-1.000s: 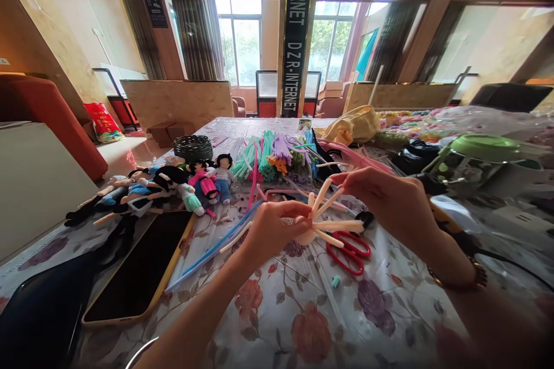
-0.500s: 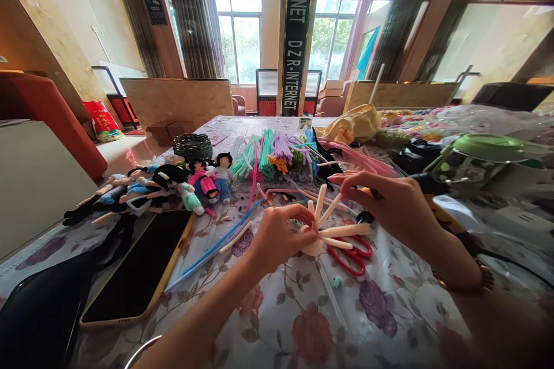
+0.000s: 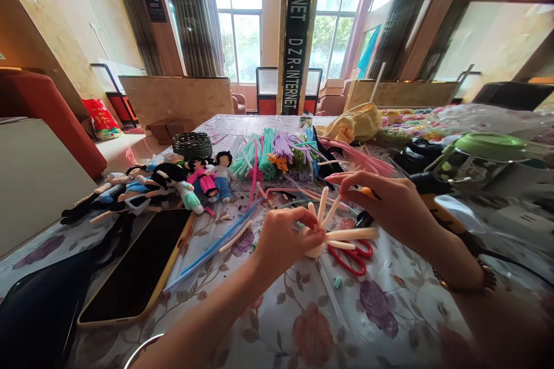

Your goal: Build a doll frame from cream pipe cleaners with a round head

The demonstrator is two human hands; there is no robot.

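Observation:
My left hand (image 3: 285, 236) pinches the base of a cream pipe-cleaner piece (image 3: 346, 235), whose several fuzzy strands fan out upward and to the right. Its rounded lower part shows below my fingertips. At the tip of one upright strand, thumb and finger of my right hand (image 3: 381, 202) are closed, with the index finger stretched out to the left. Red-handled scissors (image 3: 354, 265) lie on the table just beneath the strands, their blades hidden. A small mint-green scrap (image 3: 337, 282) rests below them.
Small pipe-cleaner dolls (image 3: 168, 181) and a phone (image 3: 138, 271) lie on the left. Behind my hands are pipe-cleaner bundles (image 3: 277, 153) and a dark wire coil (image 3: 193, 144). A yellow-black tool (image 3: 450, 213) with a cord and a green-lidded container (image 3: 485, 147) are at right.
Both hands and the cream piece have shifted slightly right and down. My right fingers have moved from the upper strands to the tip of one strand, and the strands stand a little more apart.

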